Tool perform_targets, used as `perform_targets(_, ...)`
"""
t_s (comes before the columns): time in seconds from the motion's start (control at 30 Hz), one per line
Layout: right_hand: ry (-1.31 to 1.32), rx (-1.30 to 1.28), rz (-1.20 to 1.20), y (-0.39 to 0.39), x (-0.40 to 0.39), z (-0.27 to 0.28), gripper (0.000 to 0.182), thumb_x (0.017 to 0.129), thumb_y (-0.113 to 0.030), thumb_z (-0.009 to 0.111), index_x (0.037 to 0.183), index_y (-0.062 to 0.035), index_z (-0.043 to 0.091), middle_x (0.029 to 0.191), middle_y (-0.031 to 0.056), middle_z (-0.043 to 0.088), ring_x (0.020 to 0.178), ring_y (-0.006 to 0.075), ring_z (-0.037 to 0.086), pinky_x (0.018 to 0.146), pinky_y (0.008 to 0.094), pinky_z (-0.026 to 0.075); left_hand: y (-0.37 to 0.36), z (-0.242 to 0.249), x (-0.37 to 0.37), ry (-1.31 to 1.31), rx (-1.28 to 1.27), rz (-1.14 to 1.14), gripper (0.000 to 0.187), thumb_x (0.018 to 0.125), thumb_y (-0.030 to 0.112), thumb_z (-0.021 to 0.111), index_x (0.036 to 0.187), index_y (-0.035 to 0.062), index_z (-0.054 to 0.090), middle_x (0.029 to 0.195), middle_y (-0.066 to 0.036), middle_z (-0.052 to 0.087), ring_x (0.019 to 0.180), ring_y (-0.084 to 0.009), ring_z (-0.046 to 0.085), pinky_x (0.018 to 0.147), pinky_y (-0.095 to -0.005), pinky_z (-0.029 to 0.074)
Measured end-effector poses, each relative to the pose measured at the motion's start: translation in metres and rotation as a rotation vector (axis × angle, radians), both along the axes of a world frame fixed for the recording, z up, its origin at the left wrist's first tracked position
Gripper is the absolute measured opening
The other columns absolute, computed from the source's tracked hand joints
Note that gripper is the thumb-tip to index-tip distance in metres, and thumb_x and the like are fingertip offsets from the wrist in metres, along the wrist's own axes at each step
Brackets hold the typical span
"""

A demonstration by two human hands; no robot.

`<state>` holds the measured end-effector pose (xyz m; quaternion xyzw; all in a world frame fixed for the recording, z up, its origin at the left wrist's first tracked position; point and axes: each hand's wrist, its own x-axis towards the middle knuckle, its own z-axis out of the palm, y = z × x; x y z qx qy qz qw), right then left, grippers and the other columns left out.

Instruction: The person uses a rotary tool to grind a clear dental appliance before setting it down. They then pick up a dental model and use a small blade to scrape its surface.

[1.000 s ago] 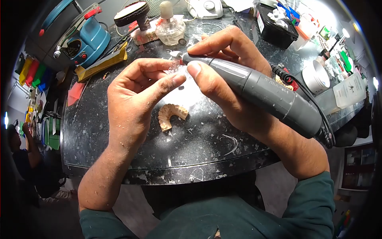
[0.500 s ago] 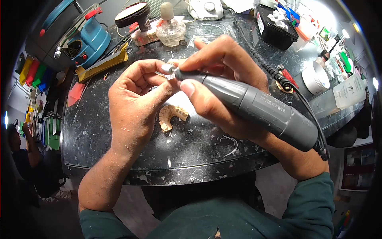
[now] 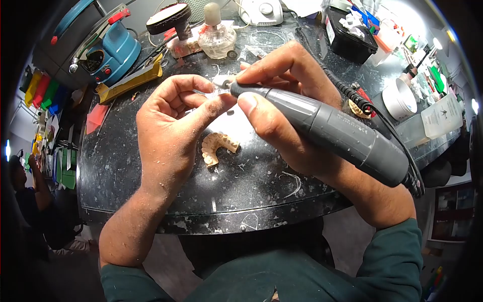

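My right hand (image 3: 275, 120) is wrapped round a dark grey rotary handpiece (image 3: 347, 135), its body slanting down to the right. A pale grinding bit (image 3: 221, 80) sticks out of its nose toward my left fingertips. Between thumb and forefinger, my left hand (image 3: 171, 118) pinches a small translucent piece (image 3: 217, 91), largely covered by the fingers; its kind I cannot tell. Below the hands a horseshoe-shaped dental cast (image 3: 208, 146) lies on the black worktop (image 3: 251, 189). Fine pale dust speckles my left wrist and hand.
At the back stand a glass spirit lamp (image 3: 216, 38), a round-topped stand (image 3: 168, 19) and a white control box (image 3: 260, 12). A blue machine (image 3: 118, 48) is at left. A coiled cord (image 3: 347, 93), white tub (image 3: 399, 98) and black bin (image 3: 349, 43) occupy the right. A person (image 3: 37, 196) sits far left.
My right hand and the handpiece have shifted slightly right, and the bit has moved up and right relative to my left fingertips. My left hand has barely moved; the cast stays put.
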<state>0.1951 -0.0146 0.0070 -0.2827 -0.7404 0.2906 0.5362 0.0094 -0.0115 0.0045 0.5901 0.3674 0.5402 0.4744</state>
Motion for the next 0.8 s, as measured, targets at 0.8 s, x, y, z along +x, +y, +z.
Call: perform_targets(0.8, 0.056, 0.014, 0.03, 0.001, -0.003, -0.005, 0.024, 0.087, -0.011, 0.064, 0.106, 0.0001, 0.054, 0.099, 0.0091, 0.059, 0.095, 0.0151, 0.064, 0.089, 0.0312, 0.051, -0.002, 0.001, 0.0, 0.011, 0.024, 0.007, 0.016, 0.086, -0.001, 0.068, 0.099, -0.0041, 0.059, 0.086, -0.012, 0.07, 0.083, -0.0134, 0.068, 0.077, -0.0248, 0.054)
